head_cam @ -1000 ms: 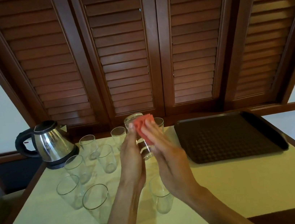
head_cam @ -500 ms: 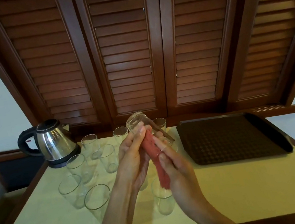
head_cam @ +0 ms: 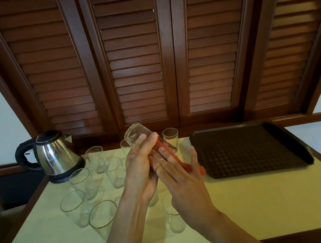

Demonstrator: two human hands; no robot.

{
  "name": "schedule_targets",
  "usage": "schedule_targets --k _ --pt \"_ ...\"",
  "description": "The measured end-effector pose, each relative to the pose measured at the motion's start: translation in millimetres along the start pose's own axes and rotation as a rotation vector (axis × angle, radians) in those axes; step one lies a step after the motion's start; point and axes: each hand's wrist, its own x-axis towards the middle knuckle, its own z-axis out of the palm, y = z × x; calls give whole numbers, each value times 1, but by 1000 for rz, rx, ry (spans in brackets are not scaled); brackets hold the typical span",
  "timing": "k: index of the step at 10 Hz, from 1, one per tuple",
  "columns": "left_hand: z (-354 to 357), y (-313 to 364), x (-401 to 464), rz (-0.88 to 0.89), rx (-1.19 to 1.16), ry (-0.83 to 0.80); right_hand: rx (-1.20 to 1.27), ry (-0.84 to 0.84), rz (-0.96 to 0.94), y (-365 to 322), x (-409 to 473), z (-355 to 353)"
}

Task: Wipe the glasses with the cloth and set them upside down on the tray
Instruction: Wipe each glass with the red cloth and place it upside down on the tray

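My left hand [head_cam: 141,165] grips a clear glass [head_cam: 135,134], tilted above the table with its base pointing up and to the left. A red cloth [head_cam: 200,170] runs out of the glass mouth and down to the right. My right hand [head_cam: 181,177] holds that cloth between thumb and outstretched fingers at the mouth of the glass. Several more glasses stand upright on the table, one at the back [head_cam: 171,138] and one under my right wrist [head_cam: 174,220]. The dark tray [head_cam: 246,150] lies to the right with nothing on it.
A steel kettle [head_cam: 57,154] with a black handle stands at the back left of the pale table [head_cam: 269,198]. Upright glasses [head_cam: 81,184] crowd the left half. Brown louvred shutters close off the back.
The cloth has slid out to the lower right with my right hand, whose fingers have stretched out. My left hand has kept the tilted glass in about the same place.
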Motion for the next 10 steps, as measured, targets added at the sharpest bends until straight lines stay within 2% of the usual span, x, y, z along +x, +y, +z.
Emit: schedule_targets --k 1,2,3,4,5,6,7,8,9,10 --pt "-6 -9 6 17 -15 -28 790 -56 264 -6 -1 -11" --pt "-11 -12 10 42 -76 -114 1916 -231 753 1 8 -34" --pt "-8 -10 10 19 -37 -177 2190 -216 706 1 10 -37" --pt "0 -9 7 -12 -54 -176 1239 -89 393 -1 11 -21" --pt "5 -9 -3 -34 -5 -136 50 -46 110 11 8 7" --pt "5 -13 -4 -30 3 -107 280 -22 114 7 6 7" --pt "-4 -14 -1 -3 -50 -108 1325 -66 494 -2 0 -20" --pt "-14 -6 4 53 2 -180 2058 -118 916 -1 -16 -34" --pt "-17 1 8 87 59 -143 2264 24 1037 2 -26 -45" --pt "-17 4 7 92 20 -21 1990 325 1154 4 -28 -58"
